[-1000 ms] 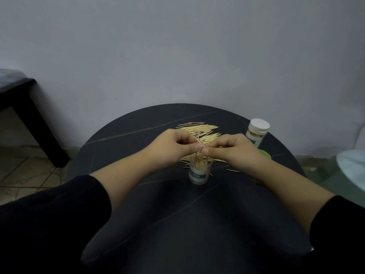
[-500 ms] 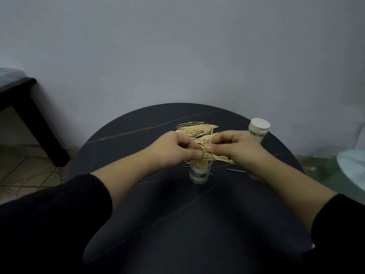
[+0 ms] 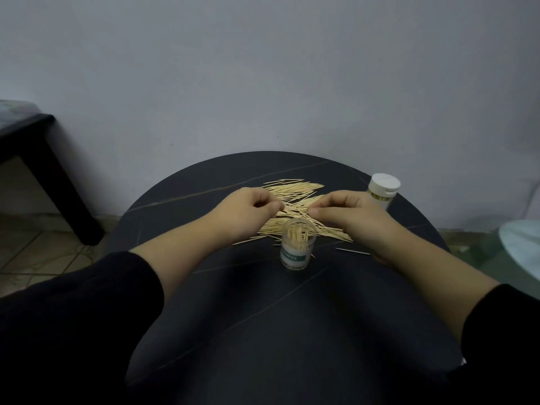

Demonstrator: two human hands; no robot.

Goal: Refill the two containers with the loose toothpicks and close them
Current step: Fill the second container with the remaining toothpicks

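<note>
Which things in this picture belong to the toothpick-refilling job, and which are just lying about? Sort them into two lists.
Belong to the job: open container; capped container; loose toothpicks; left hand; right hand; the round table under them.

Just lying about: dark side table at the left; pale object at the right edge.

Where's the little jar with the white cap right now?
In the head view, the white-capped jar stands at the far right edge of the round black table, just beyond the right hand and right of the loose toothpick pile.
</note>
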